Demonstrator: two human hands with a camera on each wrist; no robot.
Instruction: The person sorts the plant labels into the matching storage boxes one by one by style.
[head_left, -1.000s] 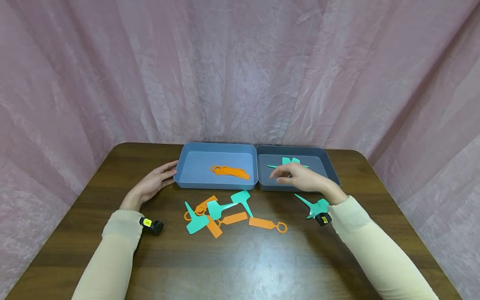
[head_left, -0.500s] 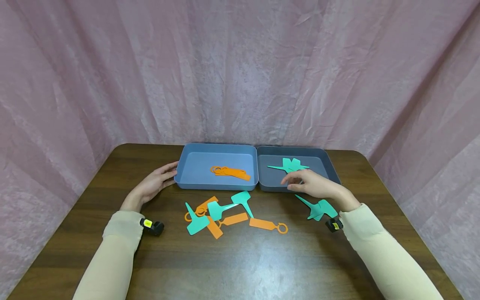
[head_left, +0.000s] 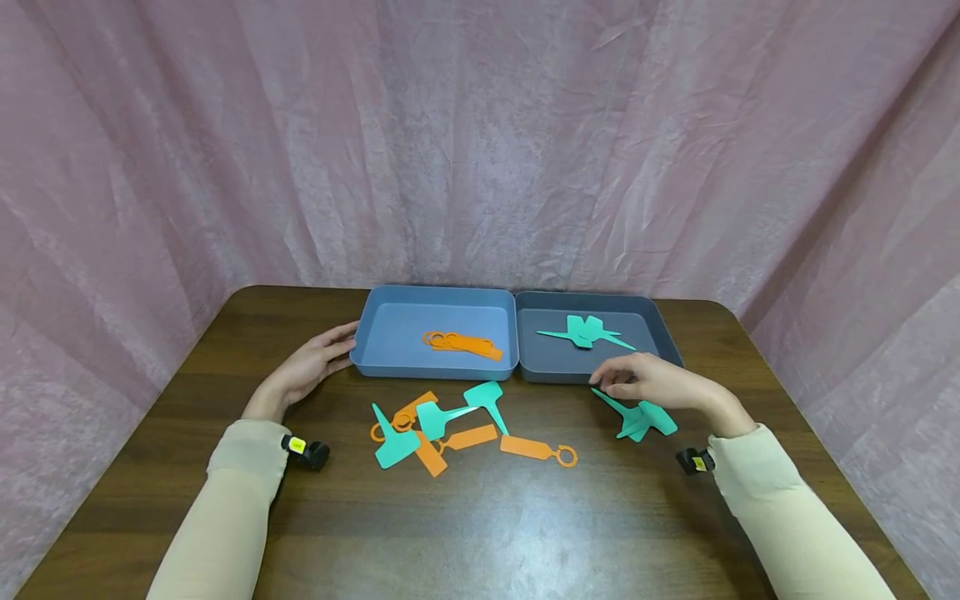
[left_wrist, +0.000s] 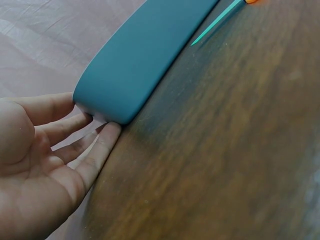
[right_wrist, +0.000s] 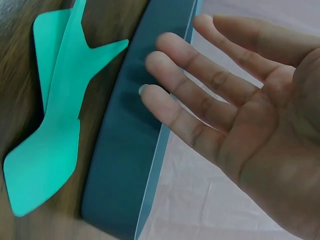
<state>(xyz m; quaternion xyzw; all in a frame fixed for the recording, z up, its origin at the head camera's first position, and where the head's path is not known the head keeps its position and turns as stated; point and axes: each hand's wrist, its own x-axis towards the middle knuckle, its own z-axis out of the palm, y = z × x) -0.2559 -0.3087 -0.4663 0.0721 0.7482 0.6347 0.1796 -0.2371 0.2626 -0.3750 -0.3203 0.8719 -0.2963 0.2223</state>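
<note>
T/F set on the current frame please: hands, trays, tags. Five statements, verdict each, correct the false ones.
1. The left hand touches the blue tray. True.
2. The right hand holds a green tag. False: it holds nothing.
3. The dark gray tray contains green tags. True.
4. Every orange tag is in the blue tray. False: several orange tags lie on the wooden table.
5. The blue tray is stacked on the dark gray tray. False: they stand side by side.
</note>
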